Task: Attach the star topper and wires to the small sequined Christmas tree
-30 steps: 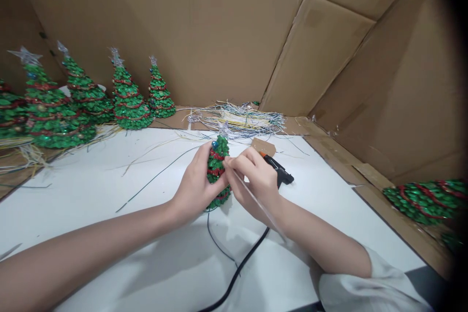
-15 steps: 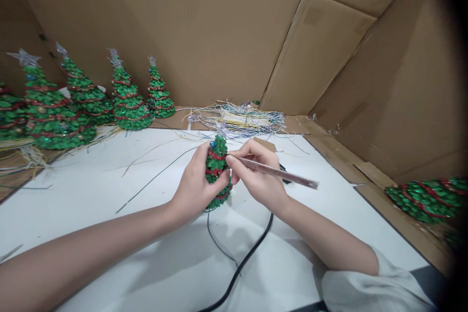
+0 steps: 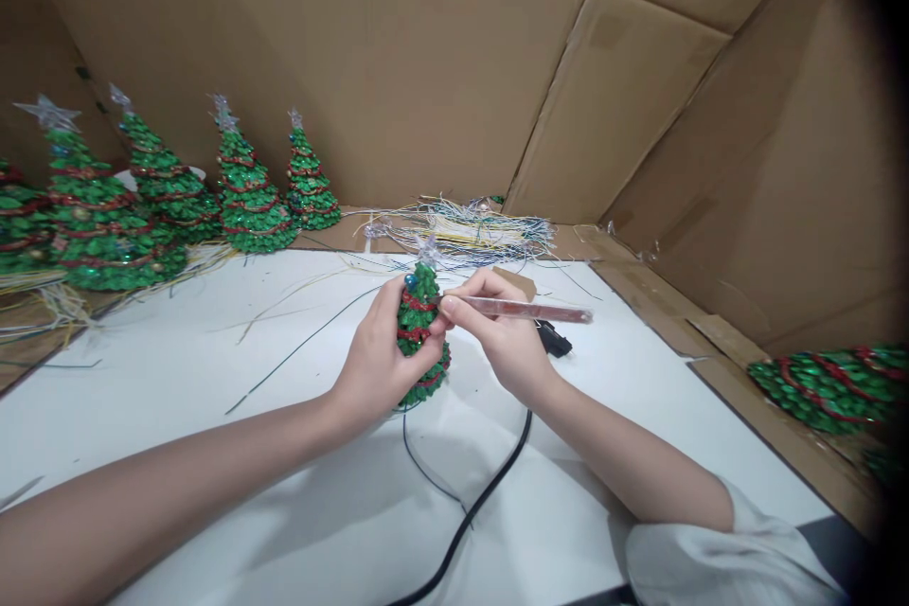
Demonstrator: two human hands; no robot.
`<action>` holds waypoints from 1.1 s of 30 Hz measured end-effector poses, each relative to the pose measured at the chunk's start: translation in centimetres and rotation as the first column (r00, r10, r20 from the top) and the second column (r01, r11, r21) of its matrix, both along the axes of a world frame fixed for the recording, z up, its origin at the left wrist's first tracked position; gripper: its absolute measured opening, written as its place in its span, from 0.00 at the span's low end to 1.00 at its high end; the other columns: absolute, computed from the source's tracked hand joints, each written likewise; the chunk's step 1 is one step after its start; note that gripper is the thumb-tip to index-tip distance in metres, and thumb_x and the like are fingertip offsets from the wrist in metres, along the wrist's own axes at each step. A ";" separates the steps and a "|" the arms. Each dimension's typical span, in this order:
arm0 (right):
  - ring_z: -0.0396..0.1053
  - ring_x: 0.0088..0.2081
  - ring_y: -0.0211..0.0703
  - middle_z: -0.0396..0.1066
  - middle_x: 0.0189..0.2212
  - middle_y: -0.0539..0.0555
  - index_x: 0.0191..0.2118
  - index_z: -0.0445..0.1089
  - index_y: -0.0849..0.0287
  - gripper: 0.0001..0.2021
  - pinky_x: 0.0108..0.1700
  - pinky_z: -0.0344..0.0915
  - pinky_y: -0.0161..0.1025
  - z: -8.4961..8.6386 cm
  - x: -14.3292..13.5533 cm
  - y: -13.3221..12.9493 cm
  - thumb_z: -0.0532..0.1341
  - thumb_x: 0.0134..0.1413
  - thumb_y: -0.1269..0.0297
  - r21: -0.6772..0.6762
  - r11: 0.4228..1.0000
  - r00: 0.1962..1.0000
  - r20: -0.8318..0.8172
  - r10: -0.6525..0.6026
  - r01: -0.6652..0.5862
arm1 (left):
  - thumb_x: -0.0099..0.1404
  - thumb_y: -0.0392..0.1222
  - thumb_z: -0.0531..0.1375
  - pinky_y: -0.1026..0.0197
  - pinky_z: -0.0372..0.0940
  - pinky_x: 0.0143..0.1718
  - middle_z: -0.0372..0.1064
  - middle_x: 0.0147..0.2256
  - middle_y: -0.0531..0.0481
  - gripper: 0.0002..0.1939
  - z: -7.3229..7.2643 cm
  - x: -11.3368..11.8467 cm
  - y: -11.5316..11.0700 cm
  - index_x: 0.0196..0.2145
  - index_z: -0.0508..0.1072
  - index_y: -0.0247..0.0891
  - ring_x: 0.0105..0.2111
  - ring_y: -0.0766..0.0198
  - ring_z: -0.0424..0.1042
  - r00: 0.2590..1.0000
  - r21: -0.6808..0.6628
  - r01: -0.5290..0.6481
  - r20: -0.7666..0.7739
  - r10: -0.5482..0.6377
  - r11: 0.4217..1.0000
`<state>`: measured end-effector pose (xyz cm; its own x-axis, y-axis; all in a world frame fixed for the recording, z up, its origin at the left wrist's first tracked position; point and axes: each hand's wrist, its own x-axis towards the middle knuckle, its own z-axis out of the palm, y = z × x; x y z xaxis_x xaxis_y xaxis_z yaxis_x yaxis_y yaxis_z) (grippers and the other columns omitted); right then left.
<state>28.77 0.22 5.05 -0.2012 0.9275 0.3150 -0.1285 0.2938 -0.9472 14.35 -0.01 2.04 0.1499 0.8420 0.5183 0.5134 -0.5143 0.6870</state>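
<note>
A small green tree with red garlands, a blue ball and a clear star on top stands tilted over the white board. My left hand is wrapped round its left side, thumb across the front. My right hand pinches a thin, reddish-brown flat tool whose near end reaches the tree's upper right side; the exact tip is hard to make out. A thin dark wire comes from beneath the tree.
Several finished-looking trees line the back left. A wire bundle lies at the back. Black cable crosses the white board; a black clip-like object sits behind my right hand. Another tree lies at right.
The flat tool has swung to a more level angle, and my right hand has shifted slightly left. The tree has moved a little left, and more of the black object shows.
</note>
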 end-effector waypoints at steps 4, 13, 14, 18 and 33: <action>0.72 0.27 0.37 0.71 0.21 0.47 0.27 0.62 0.58 0.08 0.32 0.68 0.35 -0.3 0.0 0.3 0.62 0.50 0.65 -0.008 1.000 1.000 -0.012 0.008 -0.008 | 0.58 0.41 0.57 0.62 0.61 0.32 0.64 0.34 0.51 0.15 0.0 0.1 0.1 0.42 0.59 0.39 0.33 0.63 0.66 1.000 0.001 -0.002 -0.006 0.002 1.000; 0.64 0.29 0.35 0.64 0.26 0.49 0.29 0.64 0.57 0.05 0.32 0.63 0.36 -1.6 -0.2 -0.5 0.59 0.51 0.73 0.714 0.675 0.854 0.223 -0.471 0.186 | 0.58 0.40 0.56 0.63 0.60 0.31 0.63 0.35 0.50 0.17 0.1 -0.1 0.1 0.45 0.57 0.40 0.33 0.63 0.65 0.999 0.038 0.007 -0.038 -0.005 0.999; 0.64 0.29 0.36 0.64 0.26 0.49 0.29 0.64 0.57 0.05 0.32 0.64 0.36 -1.7 -0.2 -0.5 0.59 0.51 0.73 0.754 0.636 0.842 0.230 -0.487 0.162 | 0.58 0.39 0.56 0.63 0.60 0.31 0.63 0.36 0.50 0.18 0.1 -0.1 0.1 0.45 0.57 0.40 0.34 0.63 0.65 0.999 0.041 0.008 -0.037 -0.006 0.999; 0.65 0.30 0.36 0.64 0.26 0.49 0.31 0.64 0.56 0.05 0.32 0.65 0.36 -1.7 -0.1 -0.5 0.58 0.52 0.74 0.793 0.596 0.823 0.252 -0.509 0.125 | 0.58 0.38 0.56 0.63 0.59 0.31 0.63 0.36 0.50 0.19 0.0 0.0 0.0 0.46 0.56 0.39 0.34 0.63 0.65 0.999 0.042 0.011 -0.032 -0.009 0.999; 0.68 0.23 0.37 0.67 0.18 0.46 0.26 0.61 0.57 0.07 0.29 0.65 0.36 0.4 0.1 -0.6 0.60 0.52 0.66 0.273 0.958 0.952 0.261 -0.159 0.085 | 0.58 0.42 0.58 0.62 0.61 0.31 0.63 0.34 0.51 0.15 0.1 -0.2 0.0 0.42 0.58 0.40 0.33 0.62 0.65 0.999 0.011 0.006 -0.034 -0.005 1.000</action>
<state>28.86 -0.40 5.47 -0.2053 0.8461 0.4920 0.1808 0.5268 -0.8305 14.18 -0.01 2.12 0.1721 0.8352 0.5224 0.5334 -0.5248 0.6634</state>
